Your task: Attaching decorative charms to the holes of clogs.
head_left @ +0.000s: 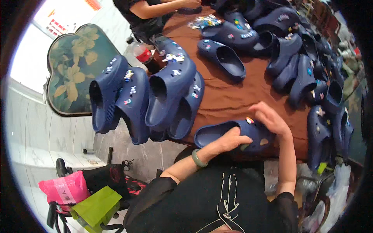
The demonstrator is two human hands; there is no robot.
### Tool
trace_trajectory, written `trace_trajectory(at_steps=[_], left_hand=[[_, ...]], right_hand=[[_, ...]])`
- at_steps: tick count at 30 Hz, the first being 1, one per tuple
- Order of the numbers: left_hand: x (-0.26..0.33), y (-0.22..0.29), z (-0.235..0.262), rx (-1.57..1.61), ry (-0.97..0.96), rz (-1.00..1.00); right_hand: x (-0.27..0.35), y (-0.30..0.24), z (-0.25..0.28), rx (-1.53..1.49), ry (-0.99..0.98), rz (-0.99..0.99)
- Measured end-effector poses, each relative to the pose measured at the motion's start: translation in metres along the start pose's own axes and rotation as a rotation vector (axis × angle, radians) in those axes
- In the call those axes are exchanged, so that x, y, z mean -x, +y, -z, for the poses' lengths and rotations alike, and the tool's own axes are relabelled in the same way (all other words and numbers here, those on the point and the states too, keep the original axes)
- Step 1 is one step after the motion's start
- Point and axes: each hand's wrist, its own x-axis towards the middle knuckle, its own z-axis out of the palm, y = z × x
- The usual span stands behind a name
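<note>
A navy blue clog lies on its side at the table's near edge, with its toe to the right. A small white, red and yellow charm and a pale charm sit on its upper. My left hand, below a green bangle, grips the clog at its opening; the fingers go partly inside and the thumb lies along the upper. Over the toe end, my right hand has its fingers stretched out and apart. The underside of that hand is hidden, so whether it touches the clog is unclear.
Several decorated clogs stand at the table's left edge, near a cola bottle. More clogs crowd the right side. Loose charms lie at the far end of the brown-covered table, by another person's arm. A chair back stands left.
</note>
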Motion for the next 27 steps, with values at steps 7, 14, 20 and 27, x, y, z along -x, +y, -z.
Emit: trace_trajectory(at_steps=[7,14,20,27], left_hand=[[-0.002,-0.007,0.005,-0.016,0.022,-0.018],[-0.007,-0.005,0.010,-0.104,0.009,0.033],[-0.010,-0.007,0.018,-0.141,0.085,0.028],[-0.004,-0.007,0.007,-0.212,0.051,0.046]], right_hand=[[-0.017,-0.010,-0.001,0.051,-0.364,-0.078],[-0.014,-0.018,-0.016,0.331,-0.171,0.037],[-0.019,-0.013,-0.026,0.471,-0.094,0.056],[0.000,-0.015,-0.037,0.232,0.216,0.050]])
